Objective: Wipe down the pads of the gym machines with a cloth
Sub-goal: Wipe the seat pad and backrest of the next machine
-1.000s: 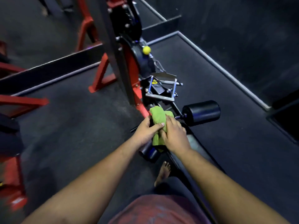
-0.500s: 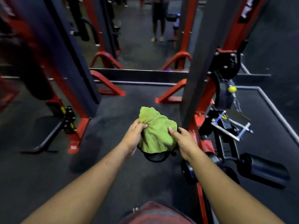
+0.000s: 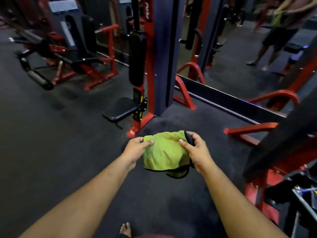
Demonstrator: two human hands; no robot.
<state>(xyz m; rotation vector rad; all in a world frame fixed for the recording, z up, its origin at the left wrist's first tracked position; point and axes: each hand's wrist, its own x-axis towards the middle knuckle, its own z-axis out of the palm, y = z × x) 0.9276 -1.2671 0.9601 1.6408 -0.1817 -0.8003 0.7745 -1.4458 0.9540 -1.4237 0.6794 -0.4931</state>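
Left hand, right hand pinch green cloth | dark floor, seemingly rubber | red machines

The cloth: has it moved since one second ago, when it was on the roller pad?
Yes. The cloth is off the pad, lifted up and held by both hands over the floor.

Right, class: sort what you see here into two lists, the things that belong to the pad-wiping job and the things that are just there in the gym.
Part of the job:
- green cloth, held by left hand and right hand
- black seat pad
- upright back pad

Just there:
- red frame post
- person standing far right
- dark floor
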